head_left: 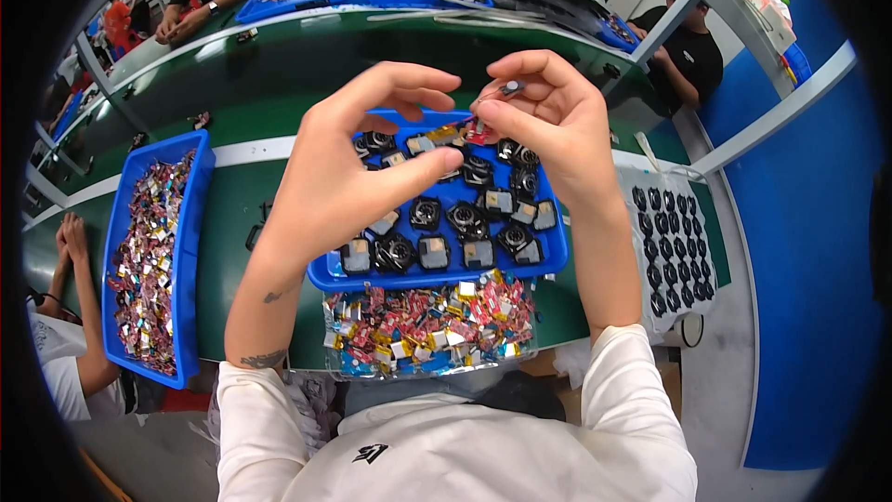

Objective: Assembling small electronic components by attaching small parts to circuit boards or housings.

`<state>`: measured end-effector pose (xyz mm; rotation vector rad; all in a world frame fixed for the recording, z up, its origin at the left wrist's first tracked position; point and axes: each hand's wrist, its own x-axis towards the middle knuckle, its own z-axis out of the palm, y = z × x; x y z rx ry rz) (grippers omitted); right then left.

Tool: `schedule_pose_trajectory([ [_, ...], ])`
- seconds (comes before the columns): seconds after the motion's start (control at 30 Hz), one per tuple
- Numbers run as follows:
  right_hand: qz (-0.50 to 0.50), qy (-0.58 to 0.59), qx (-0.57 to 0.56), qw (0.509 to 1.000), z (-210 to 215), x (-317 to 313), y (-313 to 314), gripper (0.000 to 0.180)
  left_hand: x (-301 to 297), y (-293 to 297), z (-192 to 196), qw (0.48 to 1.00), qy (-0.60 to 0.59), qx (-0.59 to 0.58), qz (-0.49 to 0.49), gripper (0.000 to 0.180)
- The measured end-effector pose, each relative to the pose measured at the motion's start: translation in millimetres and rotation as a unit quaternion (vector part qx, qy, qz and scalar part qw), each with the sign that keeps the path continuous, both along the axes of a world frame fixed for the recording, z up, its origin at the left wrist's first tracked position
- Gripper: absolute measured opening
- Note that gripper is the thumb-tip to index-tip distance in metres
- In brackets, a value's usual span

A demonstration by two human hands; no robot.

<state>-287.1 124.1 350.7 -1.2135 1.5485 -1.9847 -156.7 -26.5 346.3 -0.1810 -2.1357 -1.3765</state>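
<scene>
Above the far part of a blue tray (pixel 437 283), my right hand (pixel 562 130) pinches a small red circuit board (pixel 477 132) with thin wires. A small round silvery part (pixel 511 87) shows by its fingertips. My left hand (pixel 344 158) is open, thumb and fingers apart with nothing between them, left of the board. Below both hands the tray holds several black watch-like cases (pixel 425 213), some with grey rectangular pieces in them. On the near side of the tray lies a heap of red circuit boards (pixel 418 321) with yellow and white parts, on clear plastic.
A long blue tray (pixel 192 251) full of similar boards stands at the left. To the right lies a pale sheet (pixel 664 311) with rows of black parts. A green conveyor (pixel 279 65) runs beyond the metal rail. Other people work across it, beside more trays (pixel 307 2).
</scene>
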Motion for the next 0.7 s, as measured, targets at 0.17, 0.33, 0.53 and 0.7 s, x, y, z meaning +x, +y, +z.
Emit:
schedule_pose_trajectory([
  [0.17, -0.003, -0.017, -0.041, 0.999, -2, 3, -19, 0.028, -2, -1, 0, 0.940, 0.175, -0.191, 0.221, 0.017],
  [0.33, -0.007, 0.003, -0.015, 1.000, -9, 5, -19, 0.013, -13, -1, -10, 0.941, 0.158, -0.212, 0.212, 0.018],
  [0.53, 0.077, 0.048, 0.013, 0.996, -6, -8, -8, 0.014, -18, -7, -15, 0.997, 0.026, -0.015, 0.073, 0.011],
  [0.7, 0.046, 0.175, 0.025, 0.983, -7, -17, -3, 0.010, -17, -12, -12, 0.959, -0.080, 0.254, -0.097, 0.009],
])
